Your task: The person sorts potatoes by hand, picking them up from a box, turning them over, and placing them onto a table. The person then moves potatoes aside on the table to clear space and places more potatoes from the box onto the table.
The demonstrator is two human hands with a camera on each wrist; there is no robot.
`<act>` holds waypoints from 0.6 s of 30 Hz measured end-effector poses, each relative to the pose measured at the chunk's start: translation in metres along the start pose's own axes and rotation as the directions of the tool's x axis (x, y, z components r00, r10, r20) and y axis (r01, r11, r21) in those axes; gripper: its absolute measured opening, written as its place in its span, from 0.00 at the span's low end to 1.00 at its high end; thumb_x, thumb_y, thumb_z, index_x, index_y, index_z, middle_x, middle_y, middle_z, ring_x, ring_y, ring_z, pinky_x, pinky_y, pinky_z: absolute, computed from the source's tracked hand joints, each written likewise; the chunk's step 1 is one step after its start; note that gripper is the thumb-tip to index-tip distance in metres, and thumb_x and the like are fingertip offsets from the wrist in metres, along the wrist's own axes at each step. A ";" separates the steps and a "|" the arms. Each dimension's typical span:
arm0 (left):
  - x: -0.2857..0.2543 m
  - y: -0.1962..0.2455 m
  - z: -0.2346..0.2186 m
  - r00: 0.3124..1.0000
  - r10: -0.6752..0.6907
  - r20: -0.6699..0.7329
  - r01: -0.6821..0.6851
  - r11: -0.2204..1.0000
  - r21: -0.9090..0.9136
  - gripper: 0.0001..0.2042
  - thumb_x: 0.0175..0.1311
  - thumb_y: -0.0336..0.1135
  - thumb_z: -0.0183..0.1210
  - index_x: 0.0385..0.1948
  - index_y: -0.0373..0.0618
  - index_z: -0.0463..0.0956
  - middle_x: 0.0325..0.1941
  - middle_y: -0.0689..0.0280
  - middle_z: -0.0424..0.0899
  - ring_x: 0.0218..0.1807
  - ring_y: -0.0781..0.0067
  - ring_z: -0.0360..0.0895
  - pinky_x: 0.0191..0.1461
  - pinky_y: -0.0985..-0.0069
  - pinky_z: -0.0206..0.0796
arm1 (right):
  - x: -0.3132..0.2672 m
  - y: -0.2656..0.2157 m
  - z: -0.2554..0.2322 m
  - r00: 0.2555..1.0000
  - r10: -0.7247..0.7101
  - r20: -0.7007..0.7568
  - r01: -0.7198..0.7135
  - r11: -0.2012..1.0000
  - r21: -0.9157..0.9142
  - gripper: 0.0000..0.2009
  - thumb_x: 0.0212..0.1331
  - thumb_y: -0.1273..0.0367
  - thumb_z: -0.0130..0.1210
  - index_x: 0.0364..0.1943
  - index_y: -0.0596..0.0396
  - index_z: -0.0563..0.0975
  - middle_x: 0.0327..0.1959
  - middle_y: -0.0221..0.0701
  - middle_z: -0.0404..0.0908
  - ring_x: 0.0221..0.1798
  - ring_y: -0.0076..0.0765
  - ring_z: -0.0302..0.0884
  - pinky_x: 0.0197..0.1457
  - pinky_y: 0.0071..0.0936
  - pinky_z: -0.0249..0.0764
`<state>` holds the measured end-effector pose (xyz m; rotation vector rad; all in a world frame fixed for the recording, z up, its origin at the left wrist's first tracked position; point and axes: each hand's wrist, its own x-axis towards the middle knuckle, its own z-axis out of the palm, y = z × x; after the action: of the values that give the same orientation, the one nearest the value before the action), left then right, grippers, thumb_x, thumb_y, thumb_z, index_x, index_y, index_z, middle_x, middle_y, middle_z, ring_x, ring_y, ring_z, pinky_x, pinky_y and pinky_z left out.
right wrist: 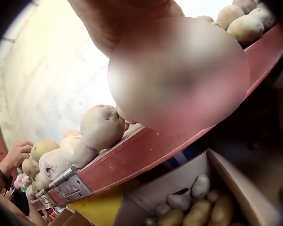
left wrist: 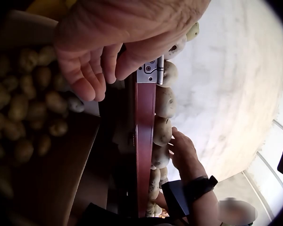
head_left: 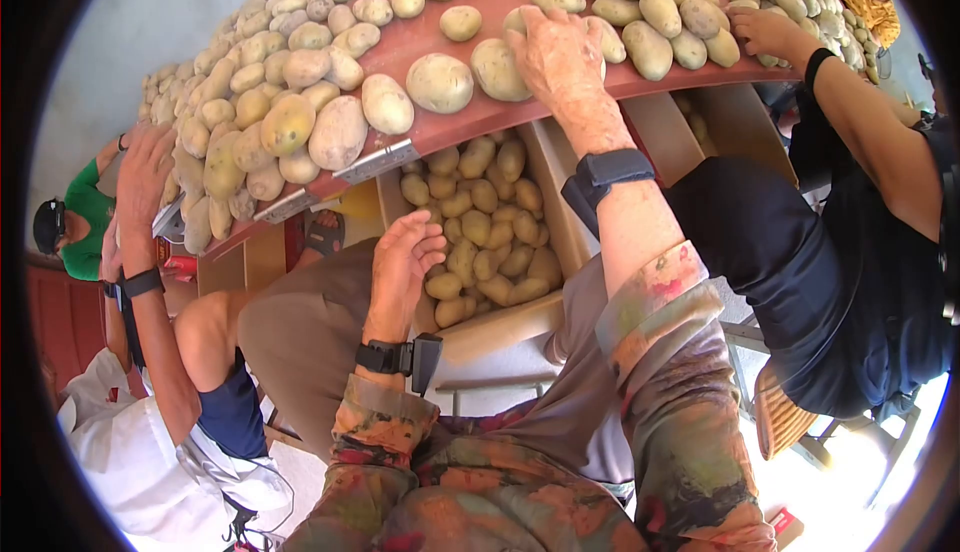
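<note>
At left, another person's hand (head_left: 143,174) lies by the heaped potatoes (head_left: 288,124) along the table's (head_left: 372,164) hinged rim. The left hand (head_left: 408,250), loosely curled and empty, hangs over the near-left side of an open carton (head_left: 500,329), partly covering its rim; more potatoes lie inside. Red tabletop shows between spaced potatoes. The right hand (head_left: 568,70) reaches over potatoes near the edge; a blur in the right wrist view hides its fingers, so its grip cannot be told.

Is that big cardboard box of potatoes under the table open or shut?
Open. The cardboard box has no flaps across its top, so you can see lots of potatoes inside, below the table.
</note>
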<state>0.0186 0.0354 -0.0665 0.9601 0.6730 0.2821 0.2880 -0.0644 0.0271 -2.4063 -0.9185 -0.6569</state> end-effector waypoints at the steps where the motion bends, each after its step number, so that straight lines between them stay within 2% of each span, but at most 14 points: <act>1: 0.001 -0.001 0.000 1.000 -0.005 -0.006 0.005 1.000 0.007 0.12 0.66 0.30 0.50 0.50 0.39 0.70 0.38 0.63 0.80 0.37 0.74 0.79 0.38 0.79 0.75 | 0.000 0.001 0.001 0.999 -0.013 -0.045 0.013 1.000 0.006 0.13 0.57 0.59 0.55 0.38 0.52 0.78 0.43 0.38 0.78 0.50 0.47 0.74 0.57 0.50 0.58; 2: 0.001 -0.002 -0.001 1.000 -0.009 -0.021 0.009 1.000 0.013 0.12 0.66 0.30 0.50 0.50 0.39 0.70 0.38 0.63 0.80 0.37 0.74 0.79 0.38 0.79 0.75 | 0.000 -0.001 -0.001 0.995 -0.035 -0.090 0.031 0.999 -0.043 0.13 0.56 0.60 0.55 0.41 0.50 0.78 0.42 0.37 0.79 0.47 0.48 0.75 0.53 0.45 0.63; 5: 0.002 -0.003 -0.003 0.998 -0.018 -0.060 0.020 0.999 0.039 0.13 0.66 0.30 0.50 0.50 0.40 0.70 0.38 0.63 0.80 0.38 0.74 0.79 0.39 0.79 0.75 | 0.006 -0.007 -0.009 0.963 -0.119 -0.241 0.142 0.987 0.080 0.12 0.54 0.62 0.57 0.40 0.52 0.78 0.41 0.37 0.79 0.47 0.48 0.74 0.53 0.44 0.65; 6: 0.004 -0.006 -0.006 0.997 -0.025 -0.074 0.028 0.998 0.051 0.13 0.66 0.30 0.51 0.50 0.40 0.70 0.39 0.63 0.80 0.38 0.74 0.79 0.39 0.78 0.75 | 0.007 -0.013 -0.011 0.946 -0.115 -0.302 0.181 0.963 0.199 0.13 0.54 0.60 0.57 0.37 0.53 0.77 0.41 0.39 0.77 0.49 0.48 0.73 0.55 0.45 0.64; 9: 0.010 -0.010 -0.010 0.989 -0.054 -0.141 0.066 0.994 0.083 0.14 0.65 0.32 0.52 0.51 0.40 0.69 0.41 0.63 0.79 0.41 0.73 0.78 0.42 0.77 0.74 | 0.003 -0.033 -0.033 0.899 -0.131 -0.418 0.329 0.832 0.447 0.11 0.55 0.61 0.56 0.37 0.52 0.76 0.39 0.38 0.77 0.48 0.45 0.74 0.48 0.43 0.71; 10: 0.014 -0.011 -0.010 0.984 -0.064 -0.168 0.080 0.993 0.092 0.15 0.65 0.32 0.52 0.52 0.40 0.69 0.41 0.63 0.78 0.42 0.73 0.78 0.42 0.76 0.74 | 0.002 -0.034 -0.036 0.909 -0.218 -0.354 0.353 0.856 0.379 0.09 0.55 0.62 0.56 0.34 0.51 0.75 0.37 0.36 0.77 0.45 0.41 0.76 0.40 0.41 0.76; 13: 0.035 -0.010 -0.016 0.973 -0.105 -0.206 0.141 0.975 0.174 0.17 0.64 0.33 0.53 0.53 0.40 0.69 0.43 0.63 0.77 0.45 0.72 0.76 0.45 0.74 0.73 | -0.018 -0.051 -0.043 0.938 -0.288 -0.193 0.347 0.792 0.502 0.09 0.56 0.63 0.57 0.37 0.51 0.77 0.33 0.37 0.79 0.36 0.45 0.79 0.38 0.38 0.76; 14: 0.040 -0.008 -0.013 0.979 -0.103 -0.177 0.142 0.964 0.225 0.17 0.63 0.33 0.54 0.54 0.41 0.69 0.42 0.64 0.77 0.45 0.72 0.76 0.45 0.74 0.72 | -0.024 -0.053 -0.043 0.893 -0.370 -0.256 0.447 0.786 0.427 0.09 0.56 0.64 0.57 0.36 0.51 0.76 0.33 0.34 0.79 0.32 0.44 0.79 0.35 0.36 0.76; 17: 0.050 -0.002 0.001 0.988 -0.121 -0.092 0.149 0.896 0.419 0.18 0.63 0.35 0.55 0.54 0.42 0.69 0.43 0.65 0.77 0.47 0.73 0.75 0.49 0.74 0.70 | -0.035 -0.057 -0.040 0.875 -0.443 -0.195 0.479 0.738 0.475 0.09 0.54 0.65 0.58 0.37 0.51 0.75 0.31 0.35 0.78 0.33 0.43 0.79 0.33 0.34 0.76; 18: 0.050 -0.004 0.010 0.988 -0.139 -0.071 0.156 0.848 0.507 0.19 0.62 0.36 0.56 0.54 0.42 0.69 0.44 0.65 0.77 0.47 0.73 0.75 0.51 0.74 0.68 | -0.037 -0.059 -0.039 0.870 -0.438 -0.225 0.491 0.735 0.468 0.08 0.53 0.65 0.58 0.35 0.51 0.75 0.28 0.34 0.77 0.32 0.43 0.79 0.31 0.35 0.75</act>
<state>0.0631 0.0525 -0.0860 1.4061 0.8699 -0.0277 0.2115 -0.0657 0.0513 -1.6559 -1.4672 -0.5977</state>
